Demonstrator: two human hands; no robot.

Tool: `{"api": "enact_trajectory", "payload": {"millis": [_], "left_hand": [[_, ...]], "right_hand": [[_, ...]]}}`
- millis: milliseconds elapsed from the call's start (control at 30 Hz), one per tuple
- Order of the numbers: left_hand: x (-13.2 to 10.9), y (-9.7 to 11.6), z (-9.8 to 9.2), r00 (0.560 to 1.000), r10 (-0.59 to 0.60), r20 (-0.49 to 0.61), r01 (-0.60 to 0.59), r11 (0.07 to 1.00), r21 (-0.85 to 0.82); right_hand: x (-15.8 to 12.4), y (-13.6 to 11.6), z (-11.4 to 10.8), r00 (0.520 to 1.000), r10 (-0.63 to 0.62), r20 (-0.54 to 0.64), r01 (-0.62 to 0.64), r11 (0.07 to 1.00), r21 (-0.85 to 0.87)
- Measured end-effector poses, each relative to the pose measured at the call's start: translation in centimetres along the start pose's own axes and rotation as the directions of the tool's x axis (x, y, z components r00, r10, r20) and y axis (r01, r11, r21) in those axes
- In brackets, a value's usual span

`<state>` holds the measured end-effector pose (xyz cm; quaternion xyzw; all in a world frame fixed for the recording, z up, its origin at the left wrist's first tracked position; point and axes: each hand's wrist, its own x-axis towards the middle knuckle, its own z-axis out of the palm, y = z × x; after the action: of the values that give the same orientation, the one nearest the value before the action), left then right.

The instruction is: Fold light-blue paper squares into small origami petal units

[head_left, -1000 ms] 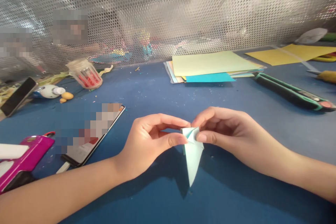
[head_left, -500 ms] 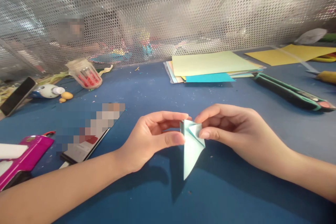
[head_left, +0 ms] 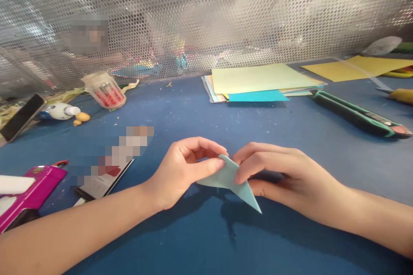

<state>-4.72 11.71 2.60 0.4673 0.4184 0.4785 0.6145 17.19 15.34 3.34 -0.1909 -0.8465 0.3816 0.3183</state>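
Note:
A small folded piece of pale blue-green paper (head_left: 230, 176) is held just above the blue table, one pointed end aimed down and to the right, another pointing left. My left hand (head_left: 183, 167) pinches its upper left edge between thumb and fingers. My right hand (head_left: 284, 176) grips the right part, with fingertips on the near face and the thumb low by the right edge. The folds behind this face are hidden.
A stack of coloured paper (head_left: 258, 79) lies at the back, with a utility knife (head_left: 358, 114) to its right. On the left are a phone (head_left: 100, 184), a magenta glue gun (head_left: 35, 193), a jar with red contents (head_left: 105, 90) and a white bottle (head_left: 58, 111). Perforated metal (head_left: 206, 21) rises behind.
The folded paper has been turned, so a plain face shows and its point has swung from straight down to lower right. My right hand has shifted slightly lower, with changed finger placement.

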Motion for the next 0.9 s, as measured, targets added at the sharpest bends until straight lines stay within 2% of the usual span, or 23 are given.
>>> {"api": "enact_trajectory", "payload": {"millis": [67,167,300,400,567,767,900], "left_hand": [[0.0,0.0,0.1,1.0,0.02,-0.004,-0.02,1.0,-0.002],[0.0,0.0,0.2,0.999,0.029,0.023,-0.029,1.0,-0.005],[-0.3,0.1,0.4,0.998,0.022,0.066,-0.026,0.998,0.062],[-0.5,0.1,0.3,0.997,0.051,0.064,-0.057,0.994,0.094],[-0.4,0.1,0.2,0.994,0.099,0.051,-0.103,0.991,0.09],[-0.6,-0.1,0.3,0.988,0.142,0.055,-0.147,0.985,0.093],[-0.6,-0.2,0.2,0.988,0.148,0.05,-0.152,0.984,0.092]], "right_hand": [[-0.1,0.1,0.1,1.0,0.022,-0.017,-0.023,0.999,-0.028],[-0.2,0.1,0.2,0.986,0.156,-0.052,-0.155,0.988,0.024],[-0.2,-0.2,0.7,0.914,0.402,-0.051,-0.381,0.895,0.234],[-0.2,-0.4,0.9,0.86,0.508,-0.045,-0.466,0.819,0.335],[-0.1,-0.7,1.0,0.855,0.507,-0.109,-0.445,0.825,0.348],[0.0,-1.0,1.4,0.834,0.525,-0.171,-0.412,0.797,0.441],[-0.1,-1.3,1.6,0.856,0.484,-0.181,-0.392,0.836,0.385]]}}
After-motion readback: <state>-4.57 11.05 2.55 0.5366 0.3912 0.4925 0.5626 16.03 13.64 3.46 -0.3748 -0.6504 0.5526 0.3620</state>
